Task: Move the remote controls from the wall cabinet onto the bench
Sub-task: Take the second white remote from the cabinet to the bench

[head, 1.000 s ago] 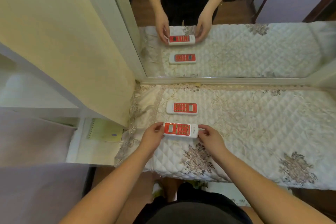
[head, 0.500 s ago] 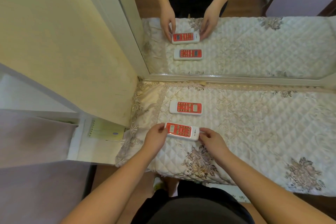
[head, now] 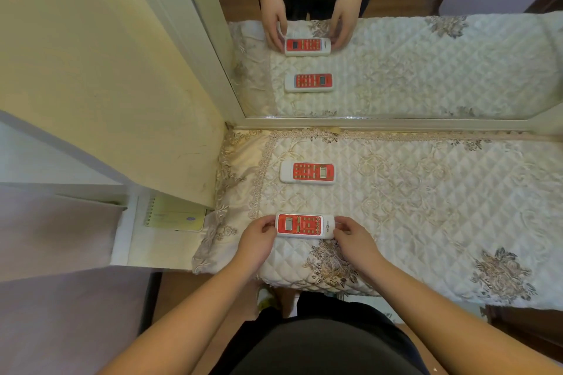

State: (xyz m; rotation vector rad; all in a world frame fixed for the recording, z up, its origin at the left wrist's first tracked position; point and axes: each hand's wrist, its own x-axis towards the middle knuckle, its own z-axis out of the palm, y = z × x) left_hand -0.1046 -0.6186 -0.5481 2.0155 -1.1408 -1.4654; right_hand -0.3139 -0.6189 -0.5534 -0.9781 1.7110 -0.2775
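Two white remotes with red faces lie on the quilted bench cover [head: 426, 207]. The near remote [head: 304, 225] sits crosswise near the front edge; my left hand [head: 257, 242] pinches its left end and my right hand [head: 355, 242] pinches its right end. The far remote [head: 307, 172] lies flat and untouched, closer to the mirror. Both remotes and both hands show again as reflections in the mirror [head: 396, 70].
A cream cabinet side panel [head: 122, 85] stands at the left of the bench. Below it a white shelf [head: 158, 246] carries a yellow-green spiral notebook [head: 175, 218]. The mirror's frame runs along the back of the bench. The bench cover stretches away to the right.
The near remote has stayed between both hands and now lies level and square to the far remote. The camera has tilted slightly.
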